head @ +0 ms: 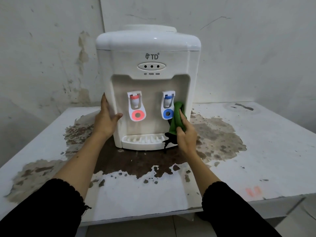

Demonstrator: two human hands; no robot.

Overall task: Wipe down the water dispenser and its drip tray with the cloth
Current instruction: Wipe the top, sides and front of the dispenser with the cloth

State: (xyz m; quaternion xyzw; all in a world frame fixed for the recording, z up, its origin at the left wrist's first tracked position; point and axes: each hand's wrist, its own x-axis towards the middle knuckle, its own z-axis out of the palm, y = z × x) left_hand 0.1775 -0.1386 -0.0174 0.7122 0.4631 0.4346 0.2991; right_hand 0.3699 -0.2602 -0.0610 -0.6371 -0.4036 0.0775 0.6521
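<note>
Green cloth point(177, 117) was bunched in my right hand point(185, 134), pressed against the inner right wall of the water dispenser point(147, 82), just beside the blue tap point(168, 106). My fingers were curled round the cloth, thumb pinching it from below, and a dark frayed tail of it hung down to the right end of the drip tray point(142, 141) at the dispenser's foot. My left hand point(106, 117) lay flat against the dispenser's left front edge, level with the red tap point(136, 106), fingers straight and the thumb hooked round the corner, bracing the body without holding anything.

I judged the step in hand to be wiping the recess around the taps, on the blue-tap side. The tray did not look attended to yet, though I could not tell which panels had already been done.

The dispenser stood near the back of the white counter point(256, 151), close to the scuffed wall point(51, 48) behind it. A wide dark patch of worn, stained surface spread out from under the dispenser toward me and to both sides.

For the next move I reckoned the cloth should sweep down the recess wall toward the tray, the left hand bracing so the light body would not slide, and the tail needed gathering so it would not drag over the tray ribs.
</note>
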